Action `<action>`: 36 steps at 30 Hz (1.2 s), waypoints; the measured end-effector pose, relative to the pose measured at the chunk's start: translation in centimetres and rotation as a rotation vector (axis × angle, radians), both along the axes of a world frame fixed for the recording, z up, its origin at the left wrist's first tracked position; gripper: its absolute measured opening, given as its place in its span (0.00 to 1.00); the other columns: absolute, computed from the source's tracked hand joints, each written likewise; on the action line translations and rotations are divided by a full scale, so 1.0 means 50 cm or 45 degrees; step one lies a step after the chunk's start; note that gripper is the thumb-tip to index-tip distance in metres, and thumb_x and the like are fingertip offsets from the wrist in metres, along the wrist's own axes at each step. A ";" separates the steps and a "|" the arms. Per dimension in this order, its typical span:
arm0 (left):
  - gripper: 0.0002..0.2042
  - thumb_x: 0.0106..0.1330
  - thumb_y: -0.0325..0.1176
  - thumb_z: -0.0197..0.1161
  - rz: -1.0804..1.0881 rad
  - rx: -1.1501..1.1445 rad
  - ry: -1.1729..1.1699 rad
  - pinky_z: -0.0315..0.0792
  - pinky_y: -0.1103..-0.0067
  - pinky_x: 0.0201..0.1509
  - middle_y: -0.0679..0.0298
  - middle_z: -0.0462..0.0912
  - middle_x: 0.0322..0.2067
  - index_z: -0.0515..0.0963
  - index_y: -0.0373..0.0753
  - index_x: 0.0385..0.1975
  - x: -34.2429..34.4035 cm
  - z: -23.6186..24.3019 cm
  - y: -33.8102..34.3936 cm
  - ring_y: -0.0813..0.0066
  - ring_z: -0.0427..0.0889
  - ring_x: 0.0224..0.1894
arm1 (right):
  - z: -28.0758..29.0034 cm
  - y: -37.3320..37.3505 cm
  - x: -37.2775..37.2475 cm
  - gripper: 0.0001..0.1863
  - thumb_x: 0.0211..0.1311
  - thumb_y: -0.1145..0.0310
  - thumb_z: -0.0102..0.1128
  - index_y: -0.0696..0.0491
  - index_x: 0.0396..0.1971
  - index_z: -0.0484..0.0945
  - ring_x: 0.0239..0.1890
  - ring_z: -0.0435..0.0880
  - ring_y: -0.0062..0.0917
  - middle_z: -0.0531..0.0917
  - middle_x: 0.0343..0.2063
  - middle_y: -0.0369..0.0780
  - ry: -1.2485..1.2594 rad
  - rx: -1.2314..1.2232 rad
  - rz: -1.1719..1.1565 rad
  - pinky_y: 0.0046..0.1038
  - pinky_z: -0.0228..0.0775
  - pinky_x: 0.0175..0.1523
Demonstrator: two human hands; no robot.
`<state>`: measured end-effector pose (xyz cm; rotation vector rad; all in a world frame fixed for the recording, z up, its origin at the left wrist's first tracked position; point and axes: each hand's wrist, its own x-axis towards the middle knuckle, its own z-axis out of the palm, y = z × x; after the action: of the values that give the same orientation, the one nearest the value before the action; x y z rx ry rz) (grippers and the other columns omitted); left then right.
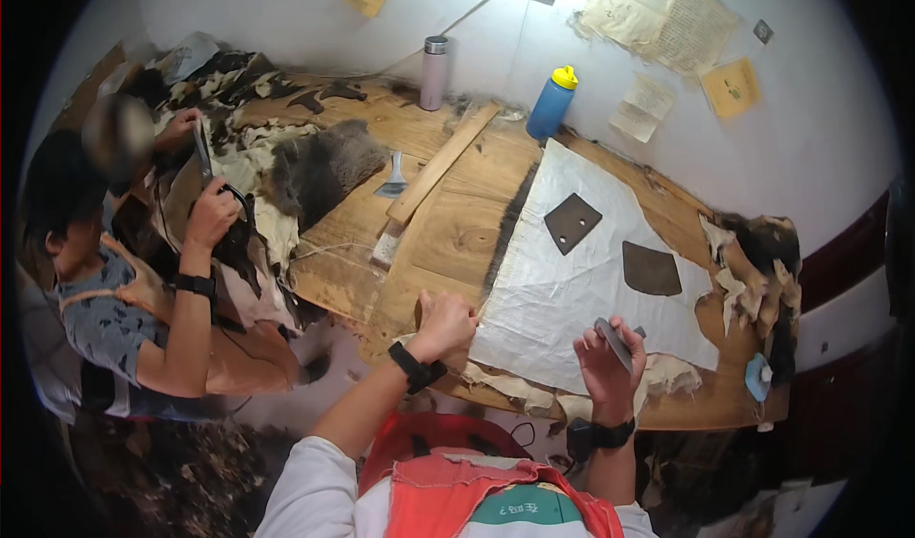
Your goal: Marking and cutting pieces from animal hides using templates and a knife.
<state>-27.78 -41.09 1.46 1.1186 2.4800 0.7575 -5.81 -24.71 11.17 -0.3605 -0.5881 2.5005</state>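
A fur hide (534, 281) lies with its pale skin side up, and dark fur shows along its left edge. At that edge my left hand (448, 328) is closed, its fingertips against the hide; its grip is partly hidden. Above the hide's near edge, my raised right hand (608, 374) holds a flat grey blade-like tool (615, 344), whose exact kind is unclear. Two dark brown flat pieces rest on the hide: a four-sided piece (564, 222) with small holes, and a piece (652, 271) with a curved lower edge.
Left, a co-worker (114, 281) handles dark scissors (203, 152) and pelts (324, 171). The wooden table (457, 238) bears a wooden strip (443, 162), a fan-shaped metal blade (392, 178), a pink flask (434, 76) and a blue bottle (552, 104). Hide scraps (762, 262) hang at right.
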 end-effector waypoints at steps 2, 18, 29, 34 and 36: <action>0.09 0.56 0.35 0.62 -0.074 0.118 0.066 0.59 0.52 0.54 0.56 0.85 0.25 0.87 0.42 0.20 -0.009 -0.011 -0.012 0.55 0.81 0.40 | 0.003 -0.039 -0.031 0.06 0.69 0.65 0.50 0.50 0.39 0.73 0.36 0.74 0.26 0.75 0.27 0.34 -0.014 -0.037 -0.017 0.38 0.70 0.55; 0.08 0.57 0.40 0.70 -0.360 0.315 0.096 0.57 0.57 0.53 0.64 0.83 0.32 0.82 0.44 0.30 -0.035 0.013 -0.060 0.60 0.78 0.43 | -0.160 -0.192 -0.196 0.16 0.70 0.63 0.49 0.58 0.49 0.75 0.34 0.82 0.27 0.82 0.30 0.41 -1.150 1.235 -0.203 0.29 0.72 0.43; 0.05 0.56 0.34 0.69 -0.436 0.240 0.050 0.57 0.51 0.59 0.65 0.83 0.28 0.81 0.42 0.26 -0.049 0.008 -0.047 0.61 0.78 0.41 | -0.166 -0.239 -0.204 0.15 0.71 0.63 0.48 0.58 0.43 0.78 0.36 0.84 0.45 0.83 0.31 0.49 -1.393 1.703 -0.242 0.38 0.73 0.43; 0.04 0.55 0.31 0.69 -0.620 0.417 -0.022 0.62 0.52 0.57 0.63 0.81 0.27 0.80 0.41 0.26 -0.050 0.020 -0.059 0.60 0.77 0.40 | -0.147 -0.227 -0.233 0.17 0.71 0.59 0.47 0.54 0.47 0.77 0.43 0.82 0.53 0.84 0.35 0.53 -1.566 1.614 -0.171 0.46 0.72 0.48; 0.05 0.55 0.30 0.69 -0.567 0.481 -0.156 0.63 0.56 0.57 0.63 0.81 0.28 0.80 0.41 0.27 -0.055 0.011 -0.063 0.59 0.77 0.40 | -0.131 -0.230 -0.233 0.17 0.70 0.59 0.47 0.54 0.47 0.78 0.44 0.82 0.52 0.84 0.37 0.53 -1.547 1.614 -0.176 0.46 0.73 0.48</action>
<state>-30.51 -44.23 2.01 1.6243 1.9238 1.1342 -17.47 -36.22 4.62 -1.2448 -2.2242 1.0758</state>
